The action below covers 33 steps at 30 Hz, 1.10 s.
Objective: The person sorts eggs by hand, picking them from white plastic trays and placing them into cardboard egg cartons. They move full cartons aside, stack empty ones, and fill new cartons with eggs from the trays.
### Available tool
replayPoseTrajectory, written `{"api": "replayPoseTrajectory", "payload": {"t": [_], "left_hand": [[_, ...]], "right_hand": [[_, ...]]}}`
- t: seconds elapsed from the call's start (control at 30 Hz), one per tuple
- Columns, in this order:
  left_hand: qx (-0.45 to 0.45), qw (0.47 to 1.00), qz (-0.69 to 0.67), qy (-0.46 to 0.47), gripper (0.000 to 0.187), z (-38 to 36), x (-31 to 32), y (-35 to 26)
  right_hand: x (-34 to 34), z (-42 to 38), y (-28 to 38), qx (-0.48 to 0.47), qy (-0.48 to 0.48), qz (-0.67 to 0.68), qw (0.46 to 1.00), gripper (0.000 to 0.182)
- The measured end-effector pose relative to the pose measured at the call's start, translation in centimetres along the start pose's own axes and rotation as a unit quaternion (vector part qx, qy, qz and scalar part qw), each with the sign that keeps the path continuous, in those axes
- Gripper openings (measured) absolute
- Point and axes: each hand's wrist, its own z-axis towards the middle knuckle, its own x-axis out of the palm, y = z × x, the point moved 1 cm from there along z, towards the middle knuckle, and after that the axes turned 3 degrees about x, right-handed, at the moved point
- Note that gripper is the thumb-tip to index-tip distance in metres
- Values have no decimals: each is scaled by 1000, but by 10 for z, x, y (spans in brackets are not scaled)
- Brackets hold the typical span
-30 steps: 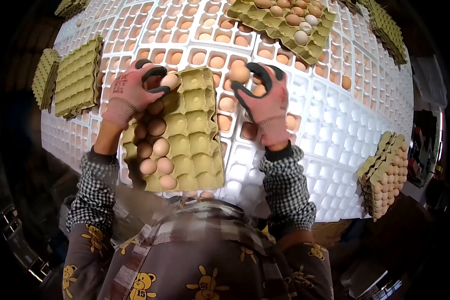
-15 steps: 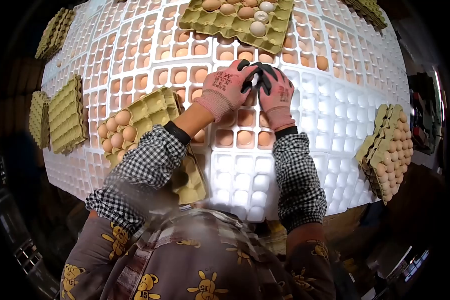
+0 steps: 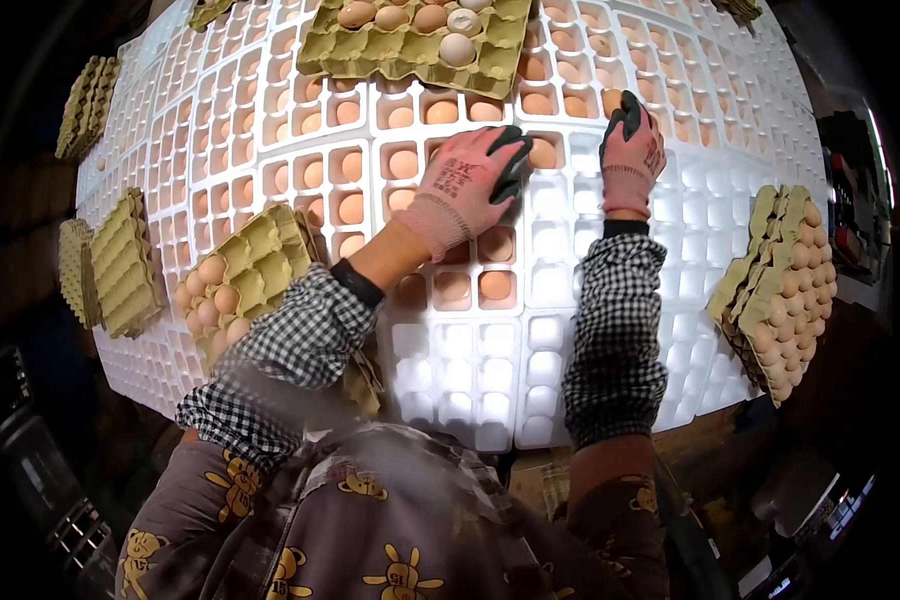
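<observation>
Both my hands wear pink gloves with dark fingertips. My left hand [image 3: 467, 185] lies over the white foam egg tray [image 3: 523, 240], its fingers curled and pressed together; whatever they hold, if anything, is hidden. Just right of its fingertips a brown egg [image 3: 543, 153] sits in a cell. My right hand [image 3: 633, 158] reaches farther forward, with its fingers closed at another brown egg [image 3: 611, 102], which shows partly beside the fingertips. Below my left hand, more eggs [image 3: 495, 285] sit in foam cells.
A pulp carton [image 3: 410, 60] with several eggs lies across the foam trays ahead. Another pulp carton [image 3: 270, 245] with eggs is by my left forearm. Stacked cartons of eggs [image 3: 785, 300] stand at the right edge. Pulp cartons [image 3: 130, 265] lean at the left.
My hands, which were together over the tray, have parted. The right moved right and forward to the loose egg. An egg now shows in the cell near my left fingertips. The view shifted.
</observation>
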Motion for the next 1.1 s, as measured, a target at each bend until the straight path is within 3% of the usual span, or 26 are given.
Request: {"api": "replayPoseTrajectory", "payload": {"t": [0.03, 0.1, 0.13, 0.2, 0.27, 0.33, 0.43, 0.53, 0.6, 0.67, 0.73, 0.8, 0.87, 0.9, 0.93, 0.97, 1.0, 1.03, 1.07, 1.1], "left_hand": [[-60, 998, -18, 15, 49, -16, -21, 7], [-173, 985, -20, 3, 35, -56, -51, 17], [-239, 963, -7, 128, 37, -68, -69, 10], [-196, 959, 64, 194, 38, -106, -57, 9], [-211, 954, 75, 201, 38, -107, -58, 7], [-174, 962, 158, 137, 37, -106, -52, -1], [-153, 963, 156, 156, 41, -106, -49, -8], [-146, 963, 171, 147, 45, -120, -46, -12], [-272, 961, 30, 45, 44, -126, -45, -7], [-222, 957, 158, 100, 35, -134, -42, -13], [-133, 941, 289, 115, 24, -145, -33, -14], [-169, 926, 274, 196, 20, -138, -42, -28], [-189, 934, 253, 167, 26, -147, -57, -56], [-211, 950, 180, 143, 32, -157, -60, -73], [-140, 973, 172, 67, 35, -180, -55, -86], [-115, 988, 74, 78, 36, -202, -63, -104], [-119, 989, -17, 89, 37, -232, -75, -117], [-226, 953, -47, 195, 38, -254, -103, -127], [-251, 967, -37, 20, 40, -297, -116, -128], [-367, 930, 1, -33, 42, -328, -142, -122]], "right_hand": [[5, 6, 0, 15, -3, -137, 991, 32], [13, 28, -16, -15, 23, -157, 987, 30], [10, 33, -16, -27, 55, -153, 986, 34], [20, 34, -23, -46, 35, -169, 984, 38], [18, 30, -17, -55, 43, -217, 974, 40], [19, 37, -18, -56, 66, -217, 972, 41], [14, 51, -25, -99, 99, -146, 979, 53], [18, 61, -25, -115, 146, -194, 963, 54], [19, 69, -28, -124, 139, -176, 967, 51], [18, 71, -27, -77, 189, -181, 962, 45], [6, 65, -22, -111, 167, -142, 969, 33], [13, 72, -34, -157, 198, -184, 950, 34], [42, 82, -55, -207, 210, -253, 922, 35], [37, 85, -49, -231, 226, -269, 907, 36], [32, 85, -40, -232, 246, -276, 900, 37], [27, 87, -34, -215, 280, -272, 895, 40], [31, 91, -40, -166, 288, -205, 921, 42], [50, 100, -69, -180, 249, -29, 951, 45], [18, 52, -31, -122, 181, 102, 971, 44], [13, 21, -18, -143, 196, 195, 950, 43]]}}
